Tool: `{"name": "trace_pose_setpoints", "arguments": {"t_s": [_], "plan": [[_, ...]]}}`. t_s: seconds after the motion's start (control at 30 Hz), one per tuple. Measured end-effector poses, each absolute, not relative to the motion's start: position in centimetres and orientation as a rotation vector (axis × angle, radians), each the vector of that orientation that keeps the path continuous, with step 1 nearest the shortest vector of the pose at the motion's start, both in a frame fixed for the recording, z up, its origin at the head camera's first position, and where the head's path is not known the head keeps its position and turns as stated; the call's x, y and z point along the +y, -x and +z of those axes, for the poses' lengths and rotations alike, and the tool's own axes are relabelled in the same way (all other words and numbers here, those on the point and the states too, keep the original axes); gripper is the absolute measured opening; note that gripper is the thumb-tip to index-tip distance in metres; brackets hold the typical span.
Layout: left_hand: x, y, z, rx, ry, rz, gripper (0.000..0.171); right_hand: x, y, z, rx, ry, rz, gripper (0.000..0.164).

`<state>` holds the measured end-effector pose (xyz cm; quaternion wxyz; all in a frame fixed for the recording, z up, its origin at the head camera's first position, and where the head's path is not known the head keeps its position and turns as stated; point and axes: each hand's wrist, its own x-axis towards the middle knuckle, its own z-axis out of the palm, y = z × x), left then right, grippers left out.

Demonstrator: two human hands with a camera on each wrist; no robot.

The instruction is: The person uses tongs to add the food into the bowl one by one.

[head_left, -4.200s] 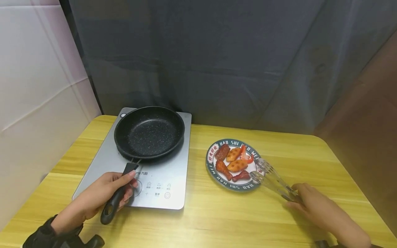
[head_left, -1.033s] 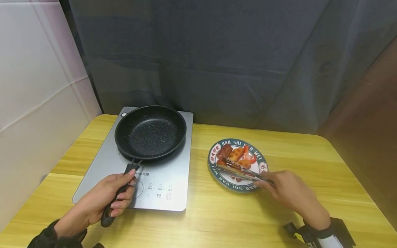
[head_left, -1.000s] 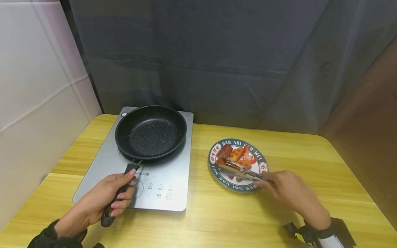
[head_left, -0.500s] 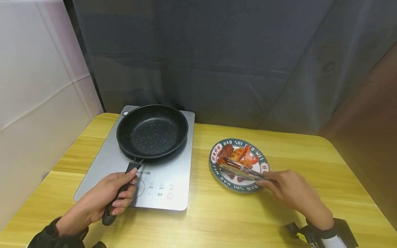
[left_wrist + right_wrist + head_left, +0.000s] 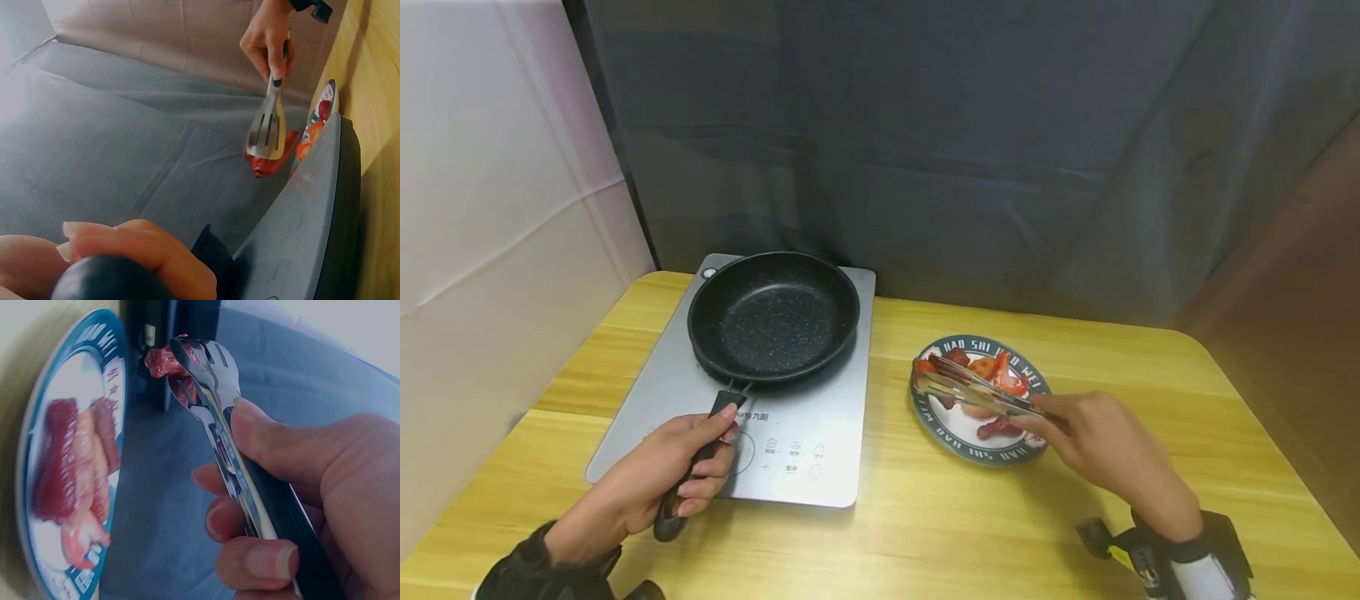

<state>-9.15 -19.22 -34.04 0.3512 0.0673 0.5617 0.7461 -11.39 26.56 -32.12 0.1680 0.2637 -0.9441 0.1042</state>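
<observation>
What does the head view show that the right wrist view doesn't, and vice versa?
Only the head view shows the left hand's grip on the pan's handle, the pan's inside and the cooktop's printed controls. Only the right wrist view shows fingernails on the right hand's grip. Both show that grip on the tongs, a reddish food piece between their tips, and a plate of food.

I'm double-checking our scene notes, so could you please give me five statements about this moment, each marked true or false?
1. The left hand grips the handle of the black pan. True.
2. The black pan contains food. False: no food shows in it.
3. The right hand holds metal tongs. True.
4. The metal tongs grip nothing. False: they grip a reddish piece of food.
5. The patterned plate is left of the cooktop. False: it is to the right.
</observation>
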Motion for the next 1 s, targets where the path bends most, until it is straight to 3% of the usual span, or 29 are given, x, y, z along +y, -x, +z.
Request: {"name": "trace_pose_setpoints", "arguments": {"t_s": [0.33,0.7,0.9,1.0], "plan": [[-19.0,9.3,-34.1,1.475,-0.179,1.916,0.037,24.3,12.2,-30.9,-2.722,-0.753,0.362,0.030],[-18.8,9.2,-34.2,1.489,-0.148,1.920,0.039,20.7,13.4,-29.1,-2.645,-0.874,0.441,0.029],[-18.9,9.1,-34.2,1.503,-0.143,1.921,0.039,17.9,14.7,-27.6,-2.686,-0.989,0.485,0.017],[-19.0,9.1,-34.1,1.516,-0.146,1.922,0.040,16.6,15.6,-26.8,-2.656,-1.090,0.489,0.019]]}}
